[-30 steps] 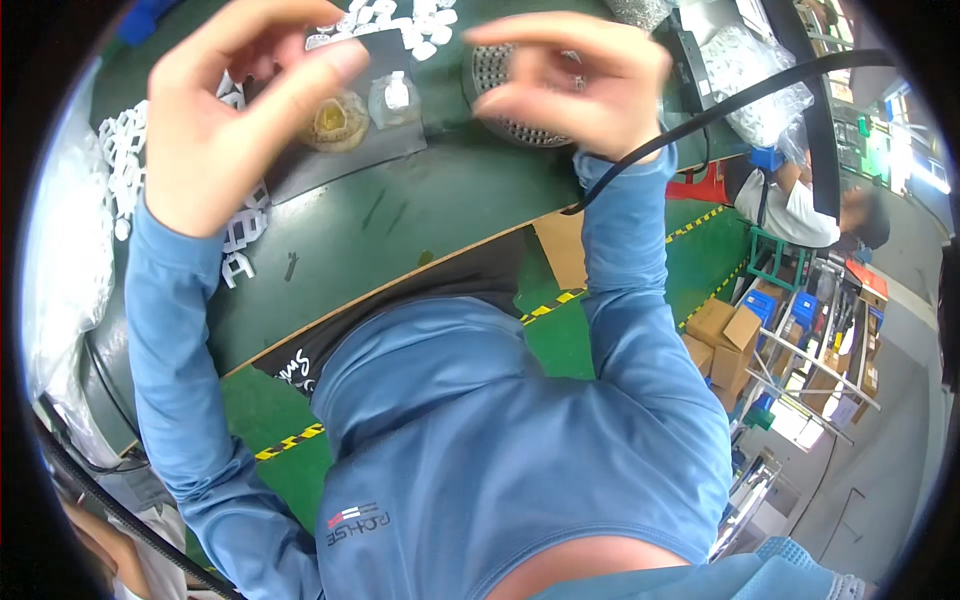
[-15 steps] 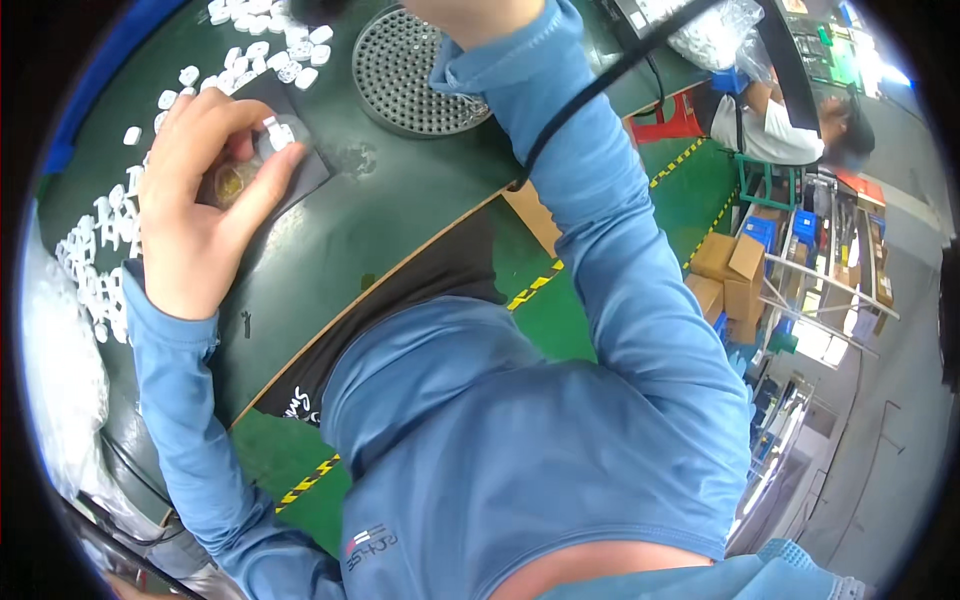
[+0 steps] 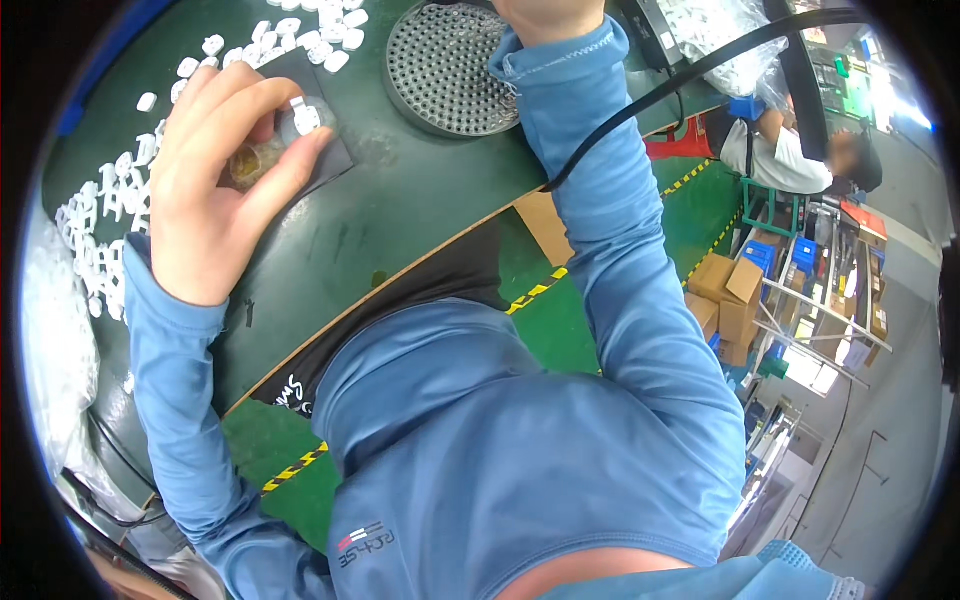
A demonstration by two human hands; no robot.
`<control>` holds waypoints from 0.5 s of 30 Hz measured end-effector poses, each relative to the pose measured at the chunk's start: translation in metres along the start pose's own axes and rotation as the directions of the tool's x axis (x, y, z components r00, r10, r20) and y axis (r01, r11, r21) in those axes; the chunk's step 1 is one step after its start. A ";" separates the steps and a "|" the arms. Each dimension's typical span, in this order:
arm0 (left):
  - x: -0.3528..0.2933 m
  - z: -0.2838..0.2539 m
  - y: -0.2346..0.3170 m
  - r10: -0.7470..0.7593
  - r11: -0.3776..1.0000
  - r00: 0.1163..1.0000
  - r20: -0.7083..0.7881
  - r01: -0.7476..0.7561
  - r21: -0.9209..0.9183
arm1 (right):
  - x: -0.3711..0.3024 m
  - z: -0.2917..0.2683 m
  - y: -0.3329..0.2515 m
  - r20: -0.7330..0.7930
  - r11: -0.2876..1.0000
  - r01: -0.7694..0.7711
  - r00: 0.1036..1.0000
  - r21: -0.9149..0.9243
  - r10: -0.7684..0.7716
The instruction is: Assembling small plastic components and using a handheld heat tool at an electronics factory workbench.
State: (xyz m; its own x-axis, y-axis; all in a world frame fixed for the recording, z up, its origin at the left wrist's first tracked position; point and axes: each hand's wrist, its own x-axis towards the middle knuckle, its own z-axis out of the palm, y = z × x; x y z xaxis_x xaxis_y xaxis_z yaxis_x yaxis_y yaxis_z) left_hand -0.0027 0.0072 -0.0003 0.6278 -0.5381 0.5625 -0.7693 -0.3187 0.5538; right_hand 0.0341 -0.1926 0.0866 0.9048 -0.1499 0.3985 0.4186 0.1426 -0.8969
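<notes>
Left hand [image 3: 215, 175] pinching white part [image 3: 306, 119], right hand [image 3: 548, 14] near round perforated dish [image 3: 445, 75]

Striped tape [image 3: 538, 291] crosses the green floor [image 3: 560, 335] near shelving [image 3: 829, 318].

At the right of the frame, brown cardboard boxes [image 3: 738, 322] stand beside a metal rack [image 3: 828, 328] holding blue bins [image 3: 805, 251]. A person in a white top [image 3: 798, 165] appears at upper right near a green stool [image 3: 770, 210]; yellow-and-black tape [image 3: 538, 291] crosses the green floor [image 3: 556, 332] at centre.
</notes>
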 end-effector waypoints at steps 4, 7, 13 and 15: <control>0.003 0.001 0.002 0.000 1.000 1.000 0.006 0.000 -0.011 | 0.006 -0.029 0.027 0.189 0.969 0.244 0.951 0.038 -0.247; 0.002 0.000 0.002 -0.001 1.000 1.000 0.008 0.001 0.000 | 0.007 -0.028 0.030 0.176 0.967 0.251 0.951 0.044 -0.255; -0.002 0.000 0.000 0.012 1.000 1.000 -0.005 -0.012 0.003 | -0.004 0.009 -0.007 -0.222 0.966 -0.259 0.940 0.020 0.257; 0.001 -0.001 0.001 0.013 1.000 1.000 0.007 -0.013 0.002 | 0.007 -0.017 0.018 -0.025 0.998 -0.013 1.000 0.057 0.015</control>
State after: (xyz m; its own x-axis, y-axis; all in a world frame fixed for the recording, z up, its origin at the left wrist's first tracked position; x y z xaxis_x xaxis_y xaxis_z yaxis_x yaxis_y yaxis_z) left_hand -0.0028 0.0068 0.0016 0.6170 -0.5476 0.5652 -0.7776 -0.3136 0.5450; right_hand 0.0467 -0.2083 0.0702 0.9087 -0.1719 0.3805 0.4104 0.2004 -0.8896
